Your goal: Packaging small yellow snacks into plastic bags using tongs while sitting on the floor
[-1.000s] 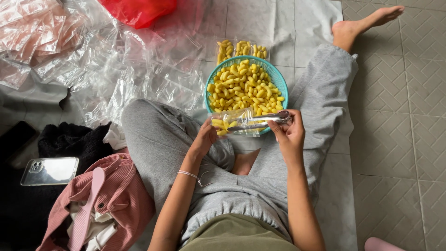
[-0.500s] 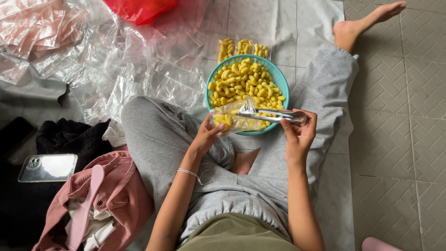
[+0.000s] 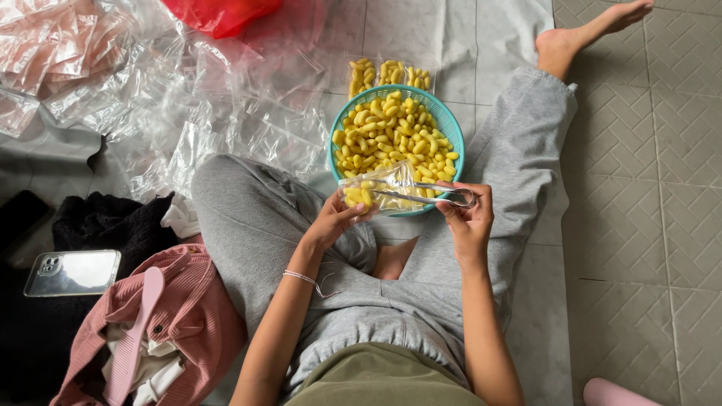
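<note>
we sit on the floor [image 3: 639, 225] with our left hand [image 3: 331, 222] holding a small clear bag [image 3: 376, 189] at the near edge of the teal basket [image 3: 451, 131], its fingers [image 3: 347, 216] pinching the bag's lower end so that the mouth faces right. our right hand [image 3: 468, 218] grips metal tongs [image 3: 421, 194], fingers pressed together around the handles, and the tips reach inside the bag. whether a piece sits between the tips we cannot tell through the plastic. a few yellow snacks [image 3: 359, 195] already lie in the bag, so we judge the filling begun but far from done: the bag looks only partly full and the basket is heaped with yellow snack pieces [image 3: 395, 135]. beyond the basket, touching its far rim, lie filled packets [image 3: 391, 75] of the same snack, which suggests some bags are finished. to the left a big pile of empty clear bags [image 3: 188, 98] covers the floor, so much seems left. a phone [image 3: 71, 272] and a pink bag [image 3: 165, 323] lie by our left knee.
</note>
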